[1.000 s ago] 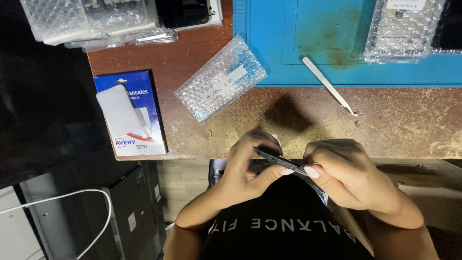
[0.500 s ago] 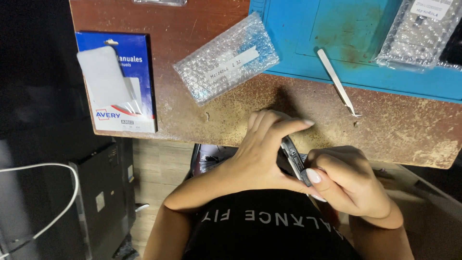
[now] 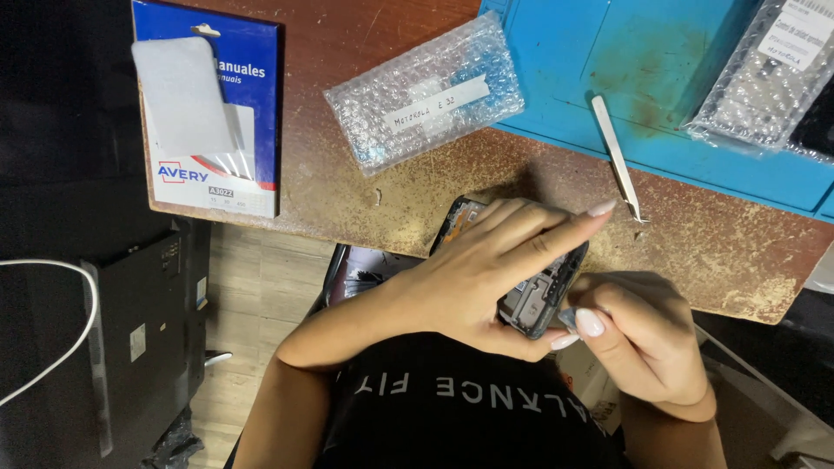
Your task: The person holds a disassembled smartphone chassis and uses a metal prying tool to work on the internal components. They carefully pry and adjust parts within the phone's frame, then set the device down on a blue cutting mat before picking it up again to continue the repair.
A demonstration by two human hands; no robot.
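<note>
My left hand [image 3: 486, 269] lies flat over an opened black phone [image 3: 543, 295], fingers stretched across it, holding it at the desk's near edge. Inner parts of the phone show at its lower right. My right hand [image 3: 643, 339] pinches the phone's lower right corner between thumb and finger; a small grey piece shows at the fingertips. Metal tweezers [image 3: 615, 156] lie just beyond my left fingertips, half on the blue mat [image 3: 660, 61].
A bubble-wrap pouch with a white label [image 3: 426, 95] lies on the worn brown desk [image 3: 365, 200]. A blue label pack with a white sheet on it [image 3: 217, 113] sits at the left. More bubble-wrapped items [image 3: 764, 78] rest at the top right. A dark computer case [image 3: 130, 330] stands below left.
The phone has gone from edge-on between both hands to lying under my flattened left hand. The hands and phone moved up over the desk edge. My view has dropped nearer.
</note>
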